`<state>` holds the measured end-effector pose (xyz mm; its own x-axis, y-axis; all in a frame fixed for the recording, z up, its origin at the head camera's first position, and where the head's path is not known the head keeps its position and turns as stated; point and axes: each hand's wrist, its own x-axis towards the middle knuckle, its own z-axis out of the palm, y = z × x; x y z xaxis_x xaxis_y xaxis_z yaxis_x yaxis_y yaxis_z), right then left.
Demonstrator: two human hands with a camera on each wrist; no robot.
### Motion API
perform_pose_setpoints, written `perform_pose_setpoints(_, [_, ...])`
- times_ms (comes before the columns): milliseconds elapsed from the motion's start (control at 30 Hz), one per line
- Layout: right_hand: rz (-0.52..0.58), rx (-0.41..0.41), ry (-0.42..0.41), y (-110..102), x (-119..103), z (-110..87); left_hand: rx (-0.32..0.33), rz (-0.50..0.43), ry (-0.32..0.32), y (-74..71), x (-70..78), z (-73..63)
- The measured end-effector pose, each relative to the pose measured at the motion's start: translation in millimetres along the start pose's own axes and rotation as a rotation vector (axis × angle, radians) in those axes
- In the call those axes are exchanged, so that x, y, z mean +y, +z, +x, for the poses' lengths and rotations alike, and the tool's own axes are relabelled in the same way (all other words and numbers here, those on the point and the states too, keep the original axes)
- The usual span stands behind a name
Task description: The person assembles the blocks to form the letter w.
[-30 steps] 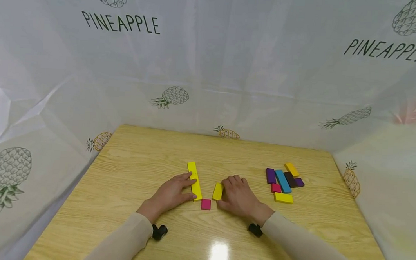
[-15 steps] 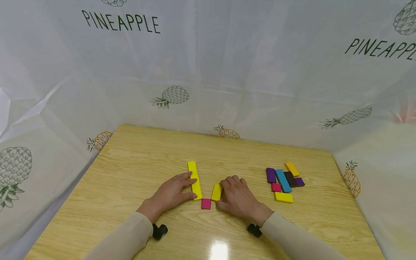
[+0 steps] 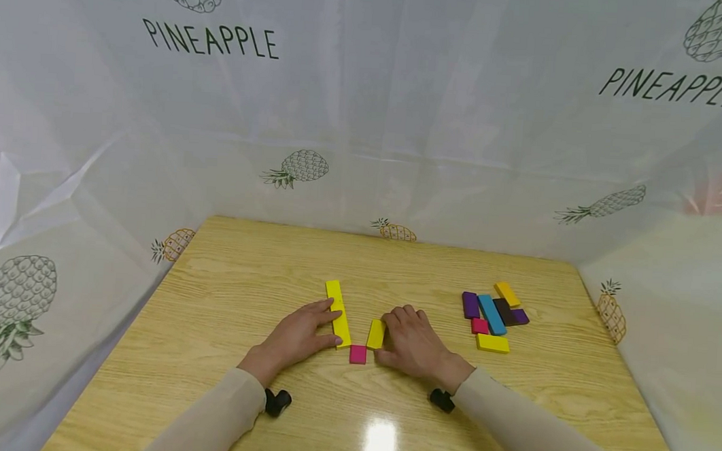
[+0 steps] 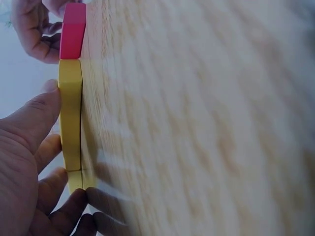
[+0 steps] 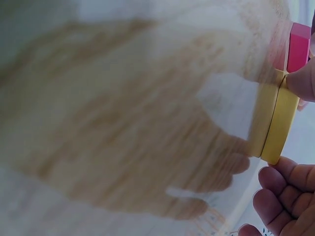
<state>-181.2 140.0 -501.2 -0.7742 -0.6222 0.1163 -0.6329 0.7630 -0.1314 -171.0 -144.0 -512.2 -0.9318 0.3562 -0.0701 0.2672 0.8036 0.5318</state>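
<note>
Two yellow blocks lie end to end in a slanting row, the nearer yellow block (image 3: 341,331) just left of a pink square block (image 3: 357,354). My left hand (image 3: 297,332) rests against the row's left side, thumb and fingertips touching it. In the left wrist view, the near yellow block (image 4: 71,118) meets the pink block (image 4: 74,34) end to end. My right hand (image 3: 415,341) pinches a shorter-looking yellow block (image 3: 376,334) lengthwise between thumb and index finger, flat on the table. In the right wrist view, this yellow block (image 5: 280,123) has one end by the pink block (image 5: 298,49).
On the right of the wooden table (image 3: 243,260) is a loose group of blocks: purple (image 3: 470,305), blue (image 3: 492,314), dark brown (image 3: 505,311), orange (image 3: 507,294), pink (image 3: 479,326) and yellow (image 3: 492,343). A pineapple-print curtain (image 3: 367,117) surrounds the table's back and sides.
My right hand has slid its yellow block slightly left, closer to the pink block. During the last half second nothing moves visibly. The left hand has stayed in place.
</note>
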Motion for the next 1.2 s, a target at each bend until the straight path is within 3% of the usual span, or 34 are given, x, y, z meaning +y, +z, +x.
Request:
perform_pose_setpoints(1067, [0.010,-0.002,-0.006,0.2,3.3,-2.7,0.000,-0.020,-0.007,-2.1,5.1,-0.8])
perform_pose_setpoints(1200, [0.029,0.031,0.008,-2.6,7.2,-3.4,0.004,-0.025,-0.008,-2.9,6.3,-1.2])
